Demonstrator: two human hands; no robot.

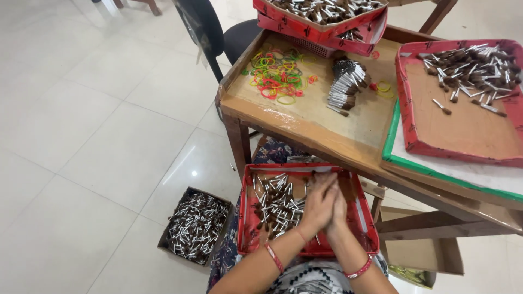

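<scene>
Left hand (317, 202) and right hand (338, 209) pressed together over one red lap tray (249, 218)

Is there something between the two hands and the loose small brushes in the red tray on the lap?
Nothing visible: the pressed-together left hand and right hand hover just right of the brushes in the red tray.

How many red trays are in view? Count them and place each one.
4. One red tray sits on the lap under the pressed-together hands; one lies on the table's right side; two are stacked at the table's far edge, upper and lower. More may be hidden.
</scene>
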